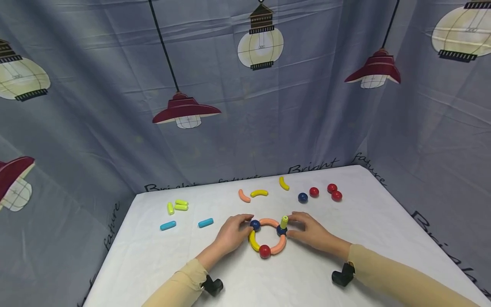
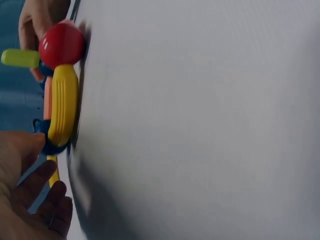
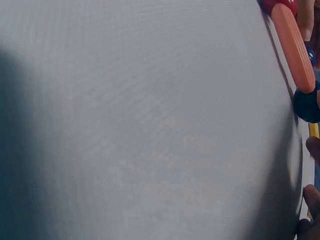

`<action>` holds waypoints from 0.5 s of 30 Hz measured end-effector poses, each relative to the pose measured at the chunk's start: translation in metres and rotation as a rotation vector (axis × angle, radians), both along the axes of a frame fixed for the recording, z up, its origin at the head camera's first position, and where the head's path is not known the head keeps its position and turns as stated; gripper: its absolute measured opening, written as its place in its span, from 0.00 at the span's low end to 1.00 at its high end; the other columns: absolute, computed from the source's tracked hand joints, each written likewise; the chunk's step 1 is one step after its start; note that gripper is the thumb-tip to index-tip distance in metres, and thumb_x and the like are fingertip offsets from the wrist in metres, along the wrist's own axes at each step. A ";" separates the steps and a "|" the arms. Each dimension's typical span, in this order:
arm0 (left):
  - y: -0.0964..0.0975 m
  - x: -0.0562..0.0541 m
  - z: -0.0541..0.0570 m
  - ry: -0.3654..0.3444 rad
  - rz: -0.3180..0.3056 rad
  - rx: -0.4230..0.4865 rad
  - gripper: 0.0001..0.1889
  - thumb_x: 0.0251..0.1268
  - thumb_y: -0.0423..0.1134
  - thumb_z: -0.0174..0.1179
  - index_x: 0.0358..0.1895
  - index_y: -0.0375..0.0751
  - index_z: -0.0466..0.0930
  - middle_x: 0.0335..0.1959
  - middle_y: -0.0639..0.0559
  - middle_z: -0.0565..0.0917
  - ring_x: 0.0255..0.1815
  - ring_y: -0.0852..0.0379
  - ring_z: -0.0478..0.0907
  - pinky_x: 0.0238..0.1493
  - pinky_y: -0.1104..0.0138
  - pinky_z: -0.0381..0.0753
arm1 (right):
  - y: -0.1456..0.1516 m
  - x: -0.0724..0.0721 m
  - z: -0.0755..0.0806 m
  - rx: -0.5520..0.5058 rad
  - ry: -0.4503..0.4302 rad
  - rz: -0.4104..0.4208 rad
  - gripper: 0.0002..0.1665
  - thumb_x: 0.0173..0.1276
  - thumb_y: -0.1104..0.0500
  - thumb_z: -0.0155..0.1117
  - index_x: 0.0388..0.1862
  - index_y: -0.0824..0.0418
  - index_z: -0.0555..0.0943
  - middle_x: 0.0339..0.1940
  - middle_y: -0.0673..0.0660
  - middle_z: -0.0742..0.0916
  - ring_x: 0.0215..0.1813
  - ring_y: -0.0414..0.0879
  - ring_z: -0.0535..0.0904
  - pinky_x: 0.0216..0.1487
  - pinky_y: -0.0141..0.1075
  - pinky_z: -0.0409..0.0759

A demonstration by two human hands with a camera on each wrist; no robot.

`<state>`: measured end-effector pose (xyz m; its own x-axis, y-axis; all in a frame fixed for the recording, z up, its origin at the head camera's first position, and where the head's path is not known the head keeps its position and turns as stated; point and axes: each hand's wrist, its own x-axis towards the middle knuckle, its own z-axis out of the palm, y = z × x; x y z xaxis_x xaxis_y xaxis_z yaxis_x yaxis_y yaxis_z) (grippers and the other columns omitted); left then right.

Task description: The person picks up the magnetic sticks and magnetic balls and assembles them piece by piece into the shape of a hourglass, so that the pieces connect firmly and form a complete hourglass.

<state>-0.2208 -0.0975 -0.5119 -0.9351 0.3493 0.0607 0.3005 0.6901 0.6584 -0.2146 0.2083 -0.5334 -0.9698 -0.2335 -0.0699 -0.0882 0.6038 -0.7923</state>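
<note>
A ring of toy pieces lies on the white table: two peach curved rods (image 1: pixel 278 245), one yellow curved rod (image 2: pixel 64 105), a red ball (image 1: pixel 264 251) at the near side and two dark blue balls. A short lime green rod (image 1: pixel 284 221) stands upright on the right blue ball (image 1: pixel 281 231). My left hand (image 1: pixel 232 232) has its thumb and index finger about the left blue ball (image 1: pixel 255 225), thumb touching it. My right hand (image 1: pixel 312 232) holds the right blue ball between thumb and index finger, beside the green rod.
Several lime green rods (image 1: pixel 181 207) and two blue rods (image 1: pixel 205 222) lie to the left. Behind the ring are a peach curved rod (image 1: pixel 244 196) and two yellow curved rods (image 1: pixel 259 193). A blue ball (image 1: pixel 302 198) and three red balls (image 1: pixel 314 192) sit at the back right.
</note>
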 end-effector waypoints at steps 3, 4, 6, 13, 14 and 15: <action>-0.019 -0.002 0.005 0.043 0.031 -0.024 0.20 0.73 0.41 0.63 0.66 0.46 0.80 0.61 0.52 0.82 0.63 0.49 0.75 0.64 0.52 0.75 | -0.003 -0.001 -0.001 0.003 -0.015 0.008 0.31 0.62 0.42 0.76 0.61 0.52 0.83 0.75 0.61 0.72 0.81 0.66 0.53 0.74 0.68 0.50; -0.027 -0.002 0.007 0.063 0.046 -0.033 0.20 0.73 0.40 0.63 0.65 0.46 0.80 0.61 0.51 0.82 0.63 0.48 0.75 0.64 0.51 0.74 | -0.003 -0.001 -0.001 -0.001 -0.016 0.010 0.30 0.62 0.42 0.76 0.60 0.52 0.83 0.76 0.61 0.71 0.81 0.67 0.51 0.74 0.68 0.48; -0.045 -0.005 0.010 0.099 0.094 -0.062 0.19 0.72 0.39 0.64 0.64 0.46 0.81 0.60 0.50 0.82 0.64 0.47 0.75 0.64 0.50 0.74 | -0.003 -0.001 -0.002 -0.016 -0.013 0.010 0.27 0.63 0.44 0.76 0.58 0.52 0.84 0.75 0.62 0.72 0.81 0.69 0.48 0.75 0.68 0.45; -0.101 -0.009 0.013 0.116 0.257 -0.226 0.20 0.68 0.39 0.68 0.61 0.43 0.83 0.59 0.44 0.83 0.61 0.42 0.75 0.61 0.47 0.72 | -0.003 -0.003 -0.006 -0.078 -0.021 0.011 0.23 0.62 0.47 0.78 0.55 0.51 0.86 0.73 0.63 0.74 0.82 0.68 0.46 0.76 0.67 0.41; -0.106 -0.009 0.013 0.112 0.264 -0.244 0.20 0.67 0.39 0.68 0.61 0.42 0.83 0.59 0.44 0.83 0.60 0.41 0.75 0.60 0.47 0.73 | -0.003 -0.004 -0.007 -0.086 -0.019 0.016 0.23 0.62 0.47 0.78 0.55 0.51 0.86 0.73 0.62 0.74 0.82 0.68 0.47 0.76 0.66 0.41; -0.110 -0.009 0.012 0.108 0.268 -0.256 0.20 0.66 0.40 0.69 0.61 0.42 0.83 0.58 0.43 0.83 0.59 0.41 0.76 0.59 0.47 0.74 | -0.003 -0.005 -0.008 -0.095 -0.017 0.021 0.24 0.62 0.48 0.78 0.55 0.51 0.86 0.73 0.62 0.75 0.82 0.67 0.47 0.76 0.65 0.40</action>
<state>-0.2301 -0.2077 -0.4996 -0.9883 0.1096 0.1062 0.1451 0.8913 0.4296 -0.2192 0.2053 -0.5416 -0.9634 -0.2605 -0.0626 -0.0867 0.5241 -0.8473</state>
